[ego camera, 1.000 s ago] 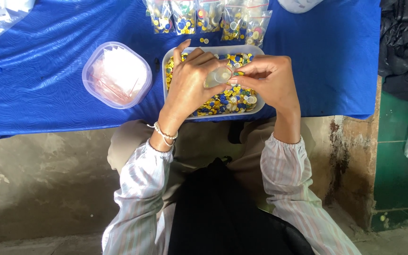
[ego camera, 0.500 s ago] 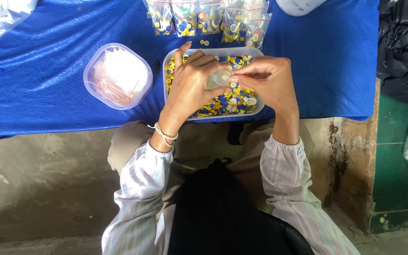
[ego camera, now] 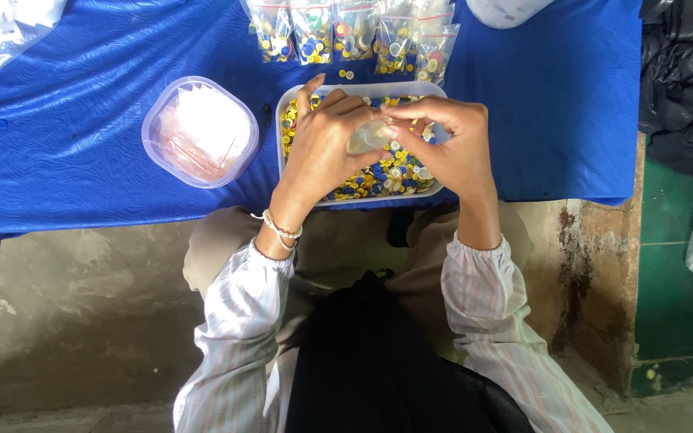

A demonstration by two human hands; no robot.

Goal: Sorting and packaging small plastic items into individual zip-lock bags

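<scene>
My left hand [ego camera: 324, 144] and my right hand [ego camera: 448, 147] meet over a white rectangular tray [ego camera: 298, 95] full of small yellow, blue and white buttons [ego camera: 378, 175]. Between the fingertips of both hands I pinch a small clear plastic bag [ego camera: 368, 135], held just above the buttons. The tray rests on a blue cloth [ego camera: 82, 160] near the table's front edge. My palms hide much of the tray's middle.
A round clear tub [ego camera: 200, 131] with empty little bags stands left of the tray. A row of filled button bags [ego camera: 346, 28] lies behind it. Loose clear bags [ego camera: 10, 24] lie at the far left; dark sacks [ego camera: 683, 72] sit on the right.
Both hands stay over the tray with the small bag between them; the fingers have shifted only slightly.
</scene>
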